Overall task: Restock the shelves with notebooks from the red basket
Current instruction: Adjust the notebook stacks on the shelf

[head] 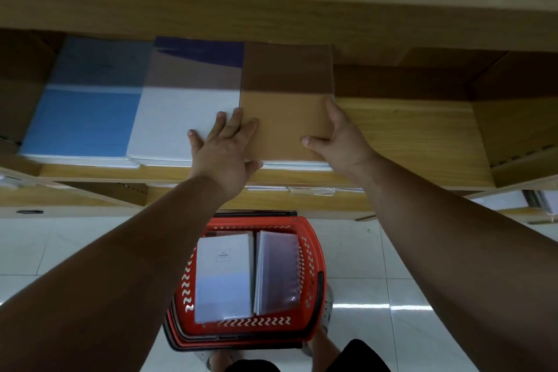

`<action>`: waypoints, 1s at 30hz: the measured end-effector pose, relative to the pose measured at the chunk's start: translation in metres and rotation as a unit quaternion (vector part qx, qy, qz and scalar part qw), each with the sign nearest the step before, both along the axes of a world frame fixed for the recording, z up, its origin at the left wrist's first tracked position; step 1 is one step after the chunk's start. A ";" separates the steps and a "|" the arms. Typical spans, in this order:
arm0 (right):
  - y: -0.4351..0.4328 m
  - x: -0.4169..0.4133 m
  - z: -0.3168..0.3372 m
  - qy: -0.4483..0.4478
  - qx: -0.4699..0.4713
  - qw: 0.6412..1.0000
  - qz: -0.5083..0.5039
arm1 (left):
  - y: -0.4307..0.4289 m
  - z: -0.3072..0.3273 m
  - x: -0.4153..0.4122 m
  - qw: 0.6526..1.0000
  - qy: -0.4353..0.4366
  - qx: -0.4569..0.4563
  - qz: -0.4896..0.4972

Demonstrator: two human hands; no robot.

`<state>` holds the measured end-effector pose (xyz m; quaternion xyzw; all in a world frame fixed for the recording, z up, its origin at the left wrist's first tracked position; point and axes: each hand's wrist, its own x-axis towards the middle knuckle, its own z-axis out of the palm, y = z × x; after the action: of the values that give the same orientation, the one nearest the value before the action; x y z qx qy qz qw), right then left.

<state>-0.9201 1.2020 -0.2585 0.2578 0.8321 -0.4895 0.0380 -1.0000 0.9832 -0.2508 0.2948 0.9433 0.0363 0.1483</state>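
On the shelf [407,130] my left hand [225,148] lay spread on the notebook [287,118], right hand [341,142] open against its edge; it looked light, stiff, best gripped by its sides.

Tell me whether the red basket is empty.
Not empty: the red basket holds a white notebook and a clear-covered spiral notebook, lying side by side.
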 end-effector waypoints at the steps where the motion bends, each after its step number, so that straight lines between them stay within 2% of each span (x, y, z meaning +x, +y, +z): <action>1: 0.001 0.000 -0.001 0.004 -0.011 1.000 -0.003 | 0.000 0.000 0.000 1.000 -0.001 -0.001 0.000; 7: 0.002 0.001 -0.004 0.030 -0.069 0.997 -0.014 | 0.000 0.003 -0.002 1.000 0.009 -0.017 -0.008; 12: -0.011 0.012 -0.003 0.060 -0.079 0.992 -0.074 | -0.001 0.000 0.002 0.996 0.077 -0.023 -0.027; 15: -0.011 0.024 -0.004 -0.016 -0.029 0.999 -0.013 | -0.002 -0.004 0.000 0.993 0.099 -0.030 -0.063; 18: -0.006 0.024 -0.002 -0.057 0.096 0.993 0.032 | 0.000 -0.005 -0.006 0.991 0.093 -0.047 -0.087; 20: -0.004 0.023 -0.002 -0.058 0.132 0.989 0.033 | 0.001 -0.006 -0.009 0.991 0.088 -0.045 -0.089; 27: -0.013 0.026 0.000 -0.047 0.129 0.990 0.020 | -0.001 -0.001 0.000 0.994 0.084 -0.020 -0.073; 30: -0.045 0.053 -0.006 0.026 0.161 0.985 -0.062 | -0.022 -0.008 0.031 0.986 0.133 0.084 -0.051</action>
<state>-0.8666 1.1570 -0.2647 0.2985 0.8832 -0.3574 -0.0562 -0.9685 0.9607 -0.2591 0.3558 0.9321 0.0682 -0.0023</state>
